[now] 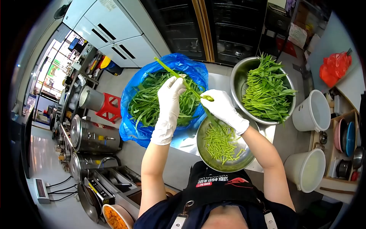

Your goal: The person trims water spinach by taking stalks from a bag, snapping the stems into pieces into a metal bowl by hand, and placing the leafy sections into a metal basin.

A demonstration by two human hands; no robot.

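My left hand (170,100), in a white glove, pinches a long green water spinach stalk (169,70) around its middle. The gloved right hand (222,106) grips the same stalk lower down, where short green pieces and a leaf show at its fingers. Below the right hand is a metal bowl (249,154) with short cut stems (221,143) inside. Under the left hand lies a blue plastic bag (131,131), open and full of leafy water spinach (146,101). A larger metal bowl (234,82) to the right holds bundled water spinach (265,91).
Bag and bowls rest on a metal table (219,82). White buckets (313,110) stand on the right. A red stool (109,108) and steel pots (95,133) are on the left. Fridges (114,34) line the back. A tub of shredded orange food (116,217) sits at lower left.
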